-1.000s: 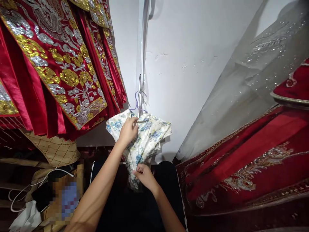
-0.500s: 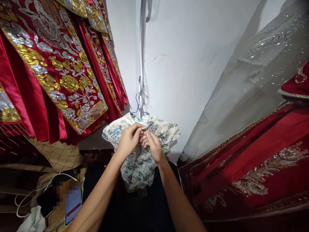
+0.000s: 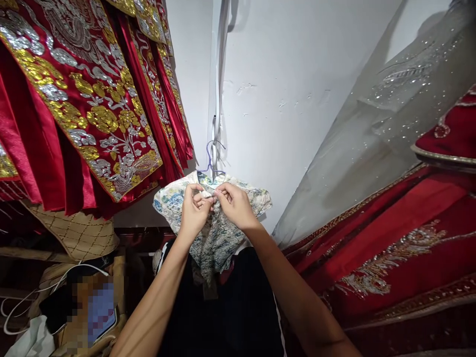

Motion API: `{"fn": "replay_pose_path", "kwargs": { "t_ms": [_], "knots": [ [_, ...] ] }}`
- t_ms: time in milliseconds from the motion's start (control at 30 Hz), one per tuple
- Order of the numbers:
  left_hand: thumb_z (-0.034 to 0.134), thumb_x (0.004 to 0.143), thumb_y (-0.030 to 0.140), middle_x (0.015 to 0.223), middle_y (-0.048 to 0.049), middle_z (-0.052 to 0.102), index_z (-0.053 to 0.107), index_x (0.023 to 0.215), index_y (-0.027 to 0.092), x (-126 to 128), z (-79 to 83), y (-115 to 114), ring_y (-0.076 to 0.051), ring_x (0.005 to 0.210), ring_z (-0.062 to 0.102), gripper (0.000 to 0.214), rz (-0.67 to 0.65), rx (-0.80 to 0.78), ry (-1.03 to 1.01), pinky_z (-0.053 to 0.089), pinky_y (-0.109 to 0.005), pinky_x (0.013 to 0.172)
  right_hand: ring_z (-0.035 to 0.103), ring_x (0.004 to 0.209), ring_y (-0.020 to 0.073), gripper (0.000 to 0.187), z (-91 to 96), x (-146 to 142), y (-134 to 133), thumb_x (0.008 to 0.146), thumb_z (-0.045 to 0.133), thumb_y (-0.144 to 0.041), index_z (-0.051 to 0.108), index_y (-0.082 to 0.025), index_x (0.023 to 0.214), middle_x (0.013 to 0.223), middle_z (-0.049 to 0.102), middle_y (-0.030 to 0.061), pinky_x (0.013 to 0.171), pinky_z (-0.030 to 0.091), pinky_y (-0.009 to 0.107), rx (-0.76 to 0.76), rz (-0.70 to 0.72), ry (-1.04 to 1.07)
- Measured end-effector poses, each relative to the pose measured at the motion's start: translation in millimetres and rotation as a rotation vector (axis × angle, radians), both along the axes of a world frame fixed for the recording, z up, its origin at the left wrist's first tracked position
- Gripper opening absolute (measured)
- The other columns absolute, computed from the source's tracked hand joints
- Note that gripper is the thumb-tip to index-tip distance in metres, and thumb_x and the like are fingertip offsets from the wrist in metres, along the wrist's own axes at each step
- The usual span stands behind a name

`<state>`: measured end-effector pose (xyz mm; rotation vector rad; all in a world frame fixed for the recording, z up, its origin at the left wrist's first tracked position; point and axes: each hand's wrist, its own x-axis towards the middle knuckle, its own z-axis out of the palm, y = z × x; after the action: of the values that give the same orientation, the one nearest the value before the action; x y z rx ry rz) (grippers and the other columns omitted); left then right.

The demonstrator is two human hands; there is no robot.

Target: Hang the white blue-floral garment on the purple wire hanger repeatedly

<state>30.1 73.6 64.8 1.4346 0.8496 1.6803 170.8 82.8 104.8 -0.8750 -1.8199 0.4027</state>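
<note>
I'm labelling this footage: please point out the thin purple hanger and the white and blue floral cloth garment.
Thin purple hanger [image 3: 209,161], head view: on its neck, just below the hook.
White and blue floral cloth garment [image 3: 220,239], head view: on the middle of its front.

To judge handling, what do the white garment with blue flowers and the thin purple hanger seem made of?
White garment with blue flowers: matte cloth, perhaps cotton, given its soft folds and lack of shine. Thin purple hanger: probably coated wire, given its slender bent shape; finish unclear.
</note>
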Motion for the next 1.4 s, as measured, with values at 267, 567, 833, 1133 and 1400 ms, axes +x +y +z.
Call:
{"fn": "replay_pose_path", "kwargs": {
  "t_ms": [267,567,833,1133,1400],
  "knots": [
    [0.050,0.093,0.037,0.065,0.0023,0.062,0.045,0.139,0.029,-19,-46.2,1,-0.021,0.062,0.065,0.047,-0.077,-0.135,0.711,0.048,-0.030,0.060,0.053,0.070,0.0136,0.020,24.0,51,8,0.091,0.062,-0.037,0.064,-0.018,0.085,0.073,0.057,-0.0013,0.067,0.043,0.026,0.045,-0.054,0.417],
    [0.038,0.095,0.059,0.121,-0.0206,0.057,0.071,0.098,0.023,-50,-11.4,36,-0.041,0.118,0.051,0.050,0.621,-0.024,1.129,0.043,-0.057,0.090,0.055,0.067,0.0111,0.019,-37.9,134,0,0.094,0.056,-0.028,0.053,-0.021,0.077,0.068,0.044,-0.0038,0.076,0.052,0.026,-0.272,0.334,1.216],
    [0.049,0.095,0.042,0.121,-0.0116,0.058,0.066,0.076,0.022,-74,-13.4,18,-0.031,0.122,0.047,0.033,0.645,0.104,0.996,0.037,-0.050,0.102,0.065,0.072,0.0115,0.014,-153.8,78,-17,0.092,0.054,-0.017,0.056,-0.021,0.079,0.072,0.061,-0.0045,0.075,0.057,0.029,-0.621,0.161,1.647],
    [0.057,0.092,0.032,0.093,-0.0035,0.062,0.050,0.063,0.021,-51,-7.1,-17,-0.024,0.102,0.056,0.031,0.719,0.152,0.715,0.035,-0.044,0.103,0.067,0.066,0.0118,0.025,-176.5,65,-7,0.081,0.052,-0.001,0.063,-0.022,0.088,0.076,0.068,-0.0022,0.060,0.061,0.023,-0.766,0.049,1.615],
    [0.060,0.086,0.025,0.086,-0.0029,0.060,0.043,0.059,0.021,-41,-5.5,-20,-0.022,0.092,0.058,0.032,0.765,0.162,0.604,0.039,-0.043,0.099,0.072,0.076,0.0135,0.026,-181.0,55,-17,0.084,0.048,0.000,0.064,-0.021,0.079,0.081,0.072,0.0025,0.071,0.064,0.024,-0.815,0.019,1.632]
  ]
}}
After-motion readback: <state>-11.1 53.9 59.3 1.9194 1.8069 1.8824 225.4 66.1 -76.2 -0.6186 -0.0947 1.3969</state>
